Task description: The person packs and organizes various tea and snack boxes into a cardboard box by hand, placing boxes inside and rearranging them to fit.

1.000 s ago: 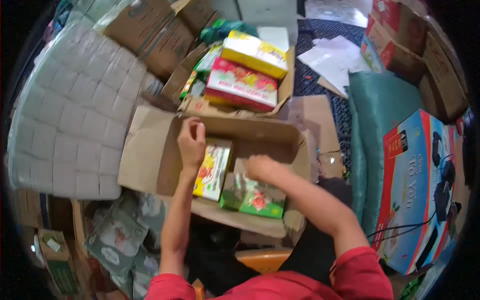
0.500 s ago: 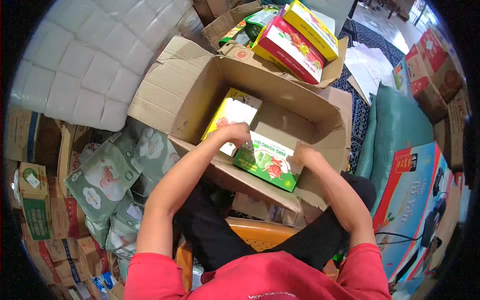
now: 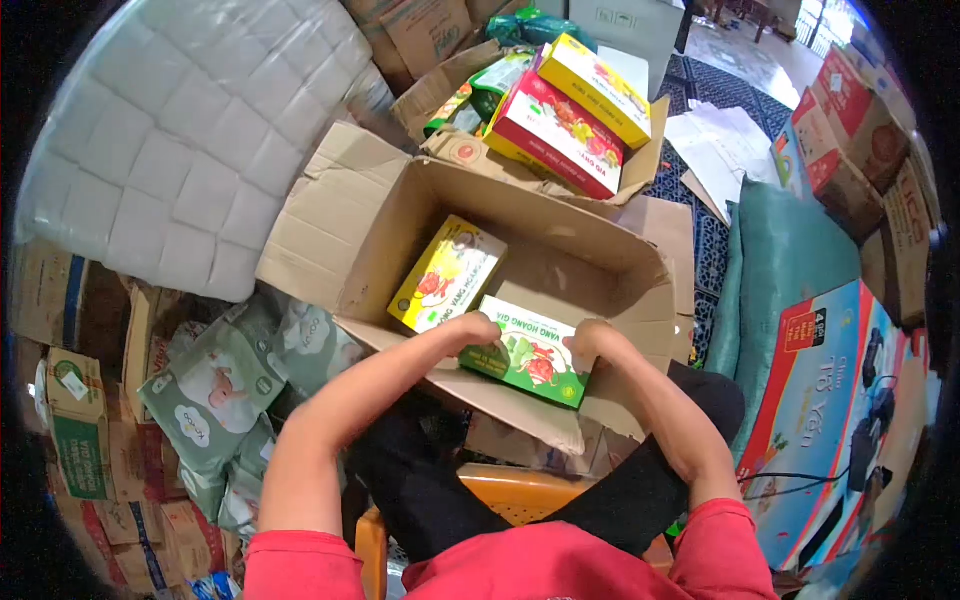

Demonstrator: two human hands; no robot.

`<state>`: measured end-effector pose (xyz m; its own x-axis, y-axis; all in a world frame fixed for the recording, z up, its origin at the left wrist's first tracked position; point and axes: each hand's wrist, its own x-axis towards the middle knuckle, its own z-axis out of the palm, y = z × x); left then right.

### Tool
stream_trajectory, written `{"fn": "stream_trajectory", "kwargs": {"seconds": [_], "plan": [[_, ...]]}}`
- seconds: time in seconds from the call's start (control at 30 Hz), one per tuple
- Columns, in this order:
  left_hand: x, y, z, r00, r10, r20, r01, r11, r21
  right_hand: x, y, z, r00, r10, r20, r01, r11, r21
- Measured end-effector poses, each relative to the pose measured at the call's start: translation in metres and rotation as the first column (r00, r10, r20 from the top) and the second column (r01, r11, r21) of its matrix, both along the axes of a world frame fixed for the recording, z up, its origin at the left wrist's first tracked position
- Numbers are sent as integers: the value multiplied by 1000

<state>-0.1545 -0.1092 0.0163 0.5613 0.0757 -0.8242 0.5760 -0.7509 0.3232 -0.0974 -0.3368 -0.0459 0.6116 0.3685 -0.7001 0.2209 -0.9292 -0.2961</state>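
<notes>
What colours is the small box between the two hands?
The small box is green and white, with some red too. It shows best in the head view.

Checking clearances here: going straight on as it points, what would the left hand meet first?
Most likely the green-and-white Vang Hoang Gia box: the left hand is at its left end, though depth is unclear.

Teal cushions lie beside a blue carton, across from a plastic-wrapped white bale and grey packets.
</notes>
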Motion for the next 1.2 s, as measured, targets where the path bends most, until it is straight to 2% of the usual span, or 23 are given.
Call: {"fn": "stream_trajectory", "kwargs": {"seconds": [0.07, 0.1, 0.17, 0.27, 0.3, 0.33, 0.4, 0.47, 0.53, 0.57, 0.67, 0.7, 0.73, 0.77, 0.8, 0.83, 0.87, 0.9, 0.93, 1.0, 1.1, 1.13, 1.2], "plan": [[-1, -2, 31, 1000, 25, -3, -25, 1000, 7, 3, -9, 40, 989, -145, -18, 146, 970, 193], [-5, 8, 12, 978, -90, 189, 74, 993, 88, 7, -12, 56, 984, -177, 15, 171, 965, 199], [-8, 20, 26, 918, -69, 390, 16, 990, 139, 13, -17, 81, 967, -242, 77, 223, 953, 205], [-5, 25, 81, 774, 40, 633, -173, 973, 151, 8, -29, 92, 820, -468, 330, 327, 855, 402], [-9, 20, 103, 711, 96, 696, -256, 958, 130, 14, -29, 89, 787, -534, 309, 347, 797, 494], [-13, 12, 118, 565, 105, 818, -334, 936, 110, 17, -25, 95, 750, -635, 182, 436, 683, 586], [-21, 15, 133, 377, -140, 916, -248, 937, 245, 17, -12, 107, 632, -766, -116, 600, 388, 700], [-21, 26, 135, 249, 159, 955, -155, 980, -122, 18, -6, 94, 591, -788, -174, 535, 222, 815], [-20, 20, 137, 183, 442, 878, -90, 897, -433, 14, 6, 92, 564, -806, -180, 456, 122, 882], [-22, 14, 143, 161, 560, 813, -95, 828, -552, 18, 8, 92, 584, -806, -98, 385, 169, 907], [-12, 3, 158, 77, 800, 595, -119, 600, -791, 26, 14, 129, 638, -696, -329, 167, -293, 942], [-1, 4, 164, 63, 853, 518, -134, 522, -843, 31, 12, 140, 664, -662, -348, 138, -349, 927], [11, 1, 174, 51, 897, 439, -148, 441, -885, 32, 8, 157, 685, -631, -364, 158, -359, 920], [27, -9, 186, 2, 923, 385, -160, 380, -911, 40, 8, 155, 653, -709, -266, 79, -286, 955], [52, -5, 187, 13, 898, 441, -149, 437, -887, 48, 9, 147, 610, -775, -164, 7, -202, 979], [79, 0, 184, 23, 870, 492, -142, 490, -860, 56, 12, 136, 503, -863, -34, -54, -70, 996], [106, -5, 187, -15, 827, 562, -37, 561, -827, 54, 19, 136, 478, -865, -153, 35, -155, 987], [141, 6, 174, -66, 721, 689, 19, 692, -722, 55, 24, 133, 445, -872, -206, 90, -185, 979], [149, -9, 185, 39, 734, 678, 67, 675, -735, 57, 29, 125, 408, -876, -257, 147, -215, 965], [177, -15, 174, 180, 706, 685, 57, 687, -724, 61, 36, 111, 399, -888, -228, 83, -212, 974], [204, -28, 144, 145, 775, 615, -69, 628, -775, 60, 40, 101, 422, -879, -222, 139, -179, 974], [209, -30, 134, 167, 712, 682, -109, 701, -705, 60, 39, 101, 431, -878, -209, 126, -171, 977], [221, -35, 114, 5, 333, 943, -219, 920, -324, 57, 39, 103, 436, -884, -167, 126, -124, 984]]}}
